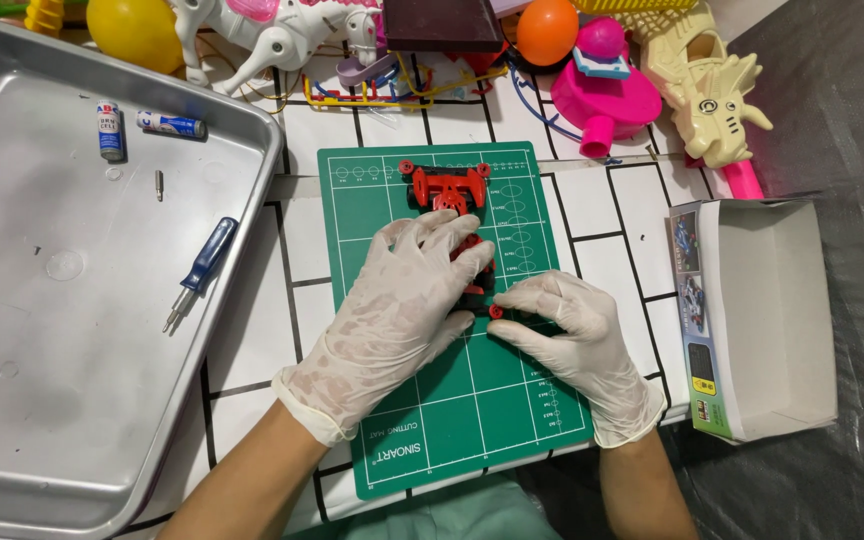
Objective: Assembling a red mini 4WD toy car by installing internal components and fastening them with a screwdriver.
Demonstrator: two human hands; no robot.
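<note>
A red and black toy car chassis (449, 190) lies on a green cutting mat (472, 400). My left hand (402, 300), in a thin white glove, rests over the car's near half and covers most of it. My right hand (567, 325), also gloved, presses against the car's near right corner, fingertips at a small red wheel hub (496, 311). The car's far end with two red hubs shows beyond my left fingers.
A metal tray (12, 330) at left holds a blue-handled screwdriver (202, 270), two batteries (110, 130) and a small bit. An open white cardboard box (762, 320) stands at right. Plastic toys, a white horse (272, 30) and balls crowd the far edge.
</note>
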